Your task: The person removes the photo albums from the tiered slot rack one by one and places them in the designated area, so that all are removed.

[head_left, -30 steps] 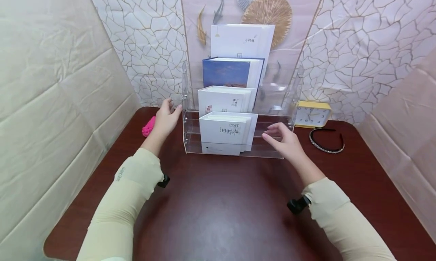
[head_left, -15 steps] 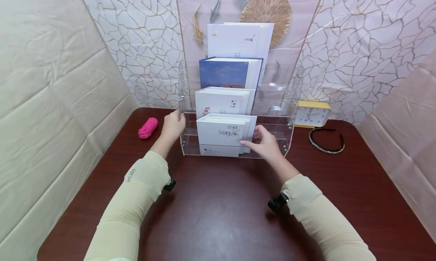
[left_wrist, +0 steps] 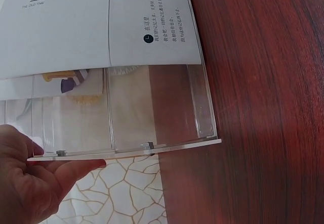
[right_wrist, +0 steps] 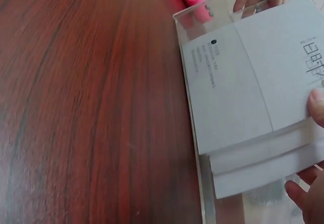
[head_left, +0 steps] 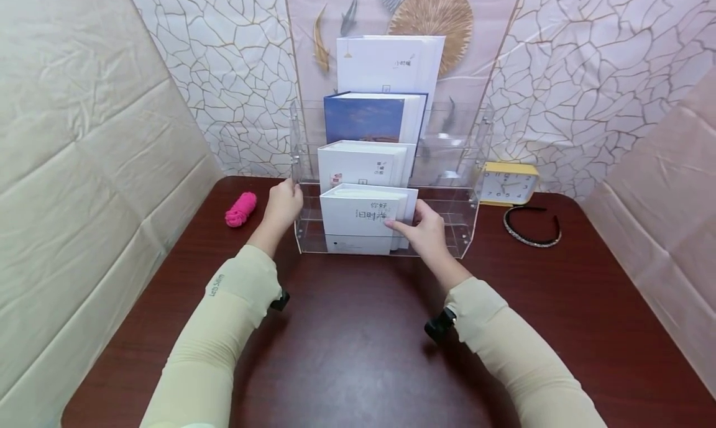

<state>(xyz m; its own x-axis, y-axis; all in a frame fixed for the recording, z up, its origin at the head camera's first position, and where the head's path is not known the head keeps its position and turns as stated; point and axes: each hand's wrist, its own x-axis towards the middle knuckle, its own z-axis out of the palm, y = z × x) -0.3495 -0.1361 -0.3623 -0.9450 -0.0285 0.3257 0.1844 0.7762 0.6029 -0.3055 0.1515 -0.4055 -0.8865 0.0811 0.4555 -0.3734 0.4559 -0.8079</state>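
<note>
A clear acrylic book rack (head_left: 444,229) stands at the back of the table with white and blue books on its stepped tiers. My left hand (head_left: 283,204) holds the rack's left side panel, thumb on the inside and fingers on the outside in the left wrist view. My right hand (head_left: 427,229) grips the right side of the lowest white book (head_left: 352,220), thumb on its front cover and fingers behind it. That book sits in the bottom tier behind the front lip. Above it stand another white book (head_left: 358,164), a blue-covered book (head_left: 363,120) and a tall white book (head_left: 380,61).
Left of the rack lies a bundle of pink yarn (head_left: 241,209). To the right stand a yellow-framed clock (head_left: 508,184) and, in front of it, a black headband (head_left: 531,238) with a sparkly band. Patterned cloth walls (head_left: 235,74) close in the dark red table (head_left: 358,353).
My right hand has moved left from beside the rack onto the lowest white book and gripped it. My left hand has come right and taken hold of the rack's side panel.
</note>
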